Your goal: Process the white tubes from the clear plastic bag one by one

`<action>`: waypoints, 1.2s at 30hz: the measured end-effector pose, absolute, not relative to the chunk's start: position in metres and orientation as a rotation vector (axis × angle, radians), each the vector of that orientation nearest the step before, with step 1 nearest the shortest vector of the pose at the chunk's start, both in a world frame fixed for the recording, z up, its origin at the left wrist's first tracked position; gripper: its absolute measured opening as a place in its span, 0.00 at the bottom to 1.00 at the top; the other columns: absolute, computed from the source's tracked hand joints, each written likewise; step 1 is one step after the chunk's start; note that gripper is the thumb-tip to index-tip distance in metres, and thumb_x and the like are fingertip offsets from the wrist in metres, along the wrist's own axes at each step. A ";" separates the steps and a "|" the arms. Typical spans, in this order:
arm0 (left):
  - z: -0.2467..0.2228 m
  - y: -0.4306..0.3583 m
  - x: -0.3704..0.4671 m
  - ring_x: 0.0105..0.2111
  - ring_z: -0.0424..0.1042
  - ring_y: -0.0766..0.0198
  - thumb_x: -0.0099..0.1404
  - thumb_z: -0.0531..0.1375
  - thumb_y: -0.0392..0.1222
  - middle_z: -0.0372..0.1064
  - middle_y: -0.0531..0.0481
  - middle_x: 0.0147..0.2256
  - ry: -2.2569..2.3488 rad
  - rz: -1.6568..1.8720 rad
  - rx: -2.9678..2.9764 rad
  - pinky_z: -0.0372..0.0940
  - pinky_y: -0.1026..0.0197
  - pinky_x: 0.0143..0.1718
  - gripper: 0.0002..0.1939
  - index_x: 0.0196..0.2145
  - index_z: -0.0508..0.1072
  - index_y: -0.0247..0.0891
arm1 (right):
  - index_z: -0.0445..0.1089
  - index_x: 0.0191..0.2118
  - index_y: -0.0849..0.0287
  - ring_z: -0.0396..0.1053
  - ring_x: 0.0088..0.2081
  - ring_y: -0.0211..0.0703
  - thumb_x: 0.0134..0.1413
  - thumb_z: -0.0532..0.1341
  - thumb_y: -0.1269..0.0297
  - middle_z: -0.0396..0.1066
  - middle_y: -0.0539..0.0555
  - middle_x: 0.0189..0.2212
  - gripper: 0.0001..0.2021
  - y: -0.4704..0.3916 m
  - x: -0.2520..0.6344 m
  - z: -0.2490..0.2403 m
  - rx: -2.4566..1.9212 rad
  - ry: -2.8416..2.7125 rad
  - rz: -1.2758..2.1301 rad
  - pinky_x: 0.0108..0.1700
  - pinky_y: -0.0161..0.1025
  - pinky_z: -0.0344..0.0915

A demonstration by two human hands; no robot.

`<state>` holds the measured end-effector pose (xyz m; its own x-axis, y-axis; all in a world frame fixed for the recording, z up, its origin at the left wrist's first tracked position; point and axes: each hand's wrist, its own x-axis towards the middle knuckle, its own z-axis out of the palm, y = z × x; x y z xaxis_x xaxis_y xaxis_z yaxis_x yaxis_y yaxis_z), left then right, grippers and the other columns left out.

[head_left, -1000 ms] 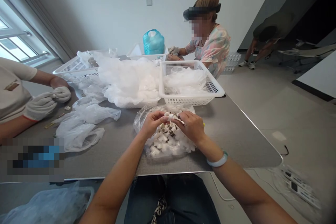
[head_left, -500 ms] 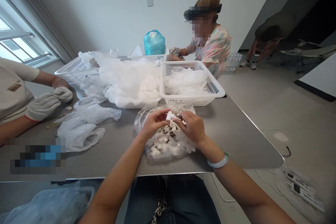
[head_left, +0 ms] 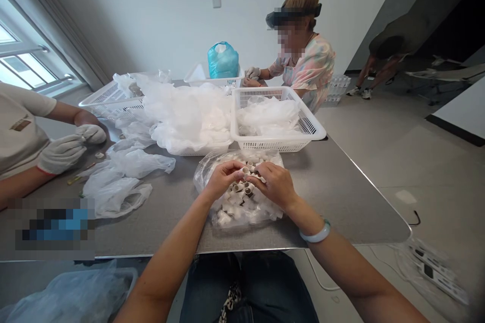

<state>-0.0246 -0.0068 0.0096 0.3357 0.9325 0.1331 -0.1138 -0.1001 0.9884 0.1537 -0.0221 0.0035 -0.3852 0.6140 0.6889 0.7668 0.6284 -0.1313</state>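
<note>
Between the fingertips of my left hand (head_left: 225, 179) is a white plastic pipe fitting (head_left: 246, 170), its round opening turned toward me. My right hand (head_left: 276, 182) is closed just to the right of it, pinching a thin dark piece (head_left: 258, 173) too small to name, close beside the fitting. Under both hands lies a clear plastic bag (head_left: 204, 174), opened out, with a heap of similar short white fittings (head_left: 237, 204) in it. Some of the heap is hidden by my hands.
Beyond the bag stand a white basket (head_left: 280, 145) of clear bags and a pile of white plastic bags (head_left: 182, 116). Crumpled bags (head_left: 125, 176) lie left, near a co-worker's gloved hands (head_left: 62, 154). Another person (head_left: 306, 55) sits across the grey table (head_left: 333, 197). A blue bag (head_left: 223, 62) stands behind.
The fitting has been turned in my left hand, so its opening now faces me. My right hand has shifted slightly. The heap and baskets stay put.
</note>
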 end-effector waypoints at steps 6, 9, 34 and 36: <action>0.014 -0.008 -0.025 0.21 0.63 0.70 0.47 0.68 0.47 0.70 0.50 0.26 0.851 1.104 1.394 0.63 0.66 0.24 0.13 0.27 0.76 0.35 | 0.65 0.23 0.59 0.64 0.25 0.38 0.61 0.48 0.48 0.68 0.52 0.21 0.24 -0.023 0.153 0.005 -1.082 -2.117 -0.289 0.27 0.35 0.51; 0.016 -0.009 -0.023 0.21 0.64 0.70 0.46 0.68 0.46 0.70 0.51 0.26 0.856 1.123 1.402 0.63 0.66 0.24 0.12 0.27 0.77 0.36 | 0.63 0.21 0.58 0.62 0.22 0.36 0.62 0.48 0.51 0.66 0.51 0.18 0.23 -0.024 0.153 0.006 -1.083 -2.098 -0.330 0.25 0.34 0.49; 0.008 -0.007 -0.021 0.22 0.66 0.70 0.48 0.68 0.45 0.68 0.53 0.25 0.840 1.126 1.356 0.62 0.66 0.24 0.13 0.29 0.73 0.35 | 0.62 0.19 0.58 0.61 0.19 0.35 0.63 0.47 0.51 0.65 0.50 0.16 0.24 -0.026 0.151 0.007 -1.150 -2.074 -0.362 0.24 0.35 0.46; 0.007 -0.007 -0.020 0.22 0.68 0.70 0.50 0.66 0.47 0.68 0.54 0.25 0.797 1.150 1.274 0.63 0.66 0.25 0.16 0.35 0.72 0.36 | 0.61 0.19 0.58 0.62 0.20 0.35 0.62 0.47 0.51 0.65 0.50 0.16 0.24 -0.026 0.153 0.006 -1.167 -2.046 -0.361 0.24 0.35 0.46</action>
<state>-0.0204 -0.0070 0.0070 0.2808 0.9496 0.1391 -0.2034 -0.0828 0.9756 0.1525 -0.0255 0.0057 -0.3117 0.6215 0.7187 0.8302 0.5461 -0.1122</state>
